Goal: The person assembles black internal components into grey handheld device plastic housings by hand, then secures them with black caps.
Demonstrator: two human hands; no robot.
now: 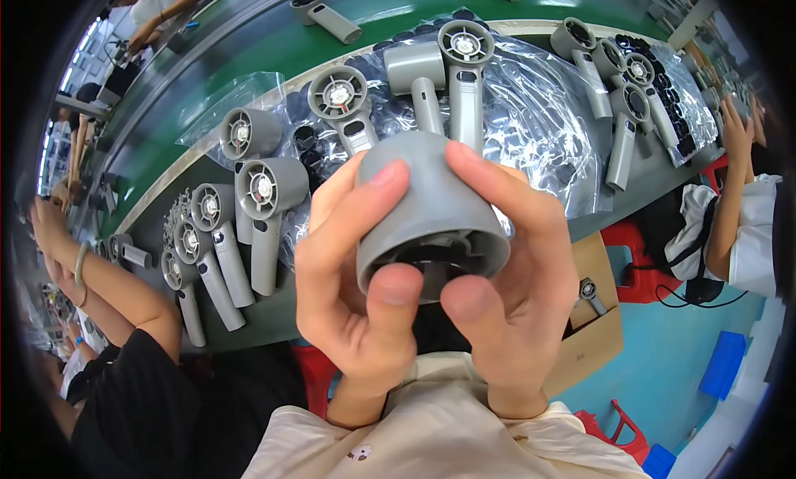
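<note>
Close in front of me I hold a grey handheld fan [427, 184] by its round, drum-shaped head. The open end of the head tilts down toward me, and dark inner ribs show inside it. My left hand [340, 272] wraps its left side, thumb at the lower rim and fingers over the top. My right hand [535, 272] grips the right side in the same way. No handle of this fan can be made out. Just beyond my hands lie more grey handheld fans [338, 93], one of them an upright fan [466, 43] with a white hub.
Several grey fans [265, 189] lie at the left of the table. Clear plastic bags [539, 106] with black round parts cover the middle. A green conveyor belt [249, 35] runs behind. Co-workers' arms [124, 288] are at both sides. A cardboard box [593, 346] stands at lower right.
</note>
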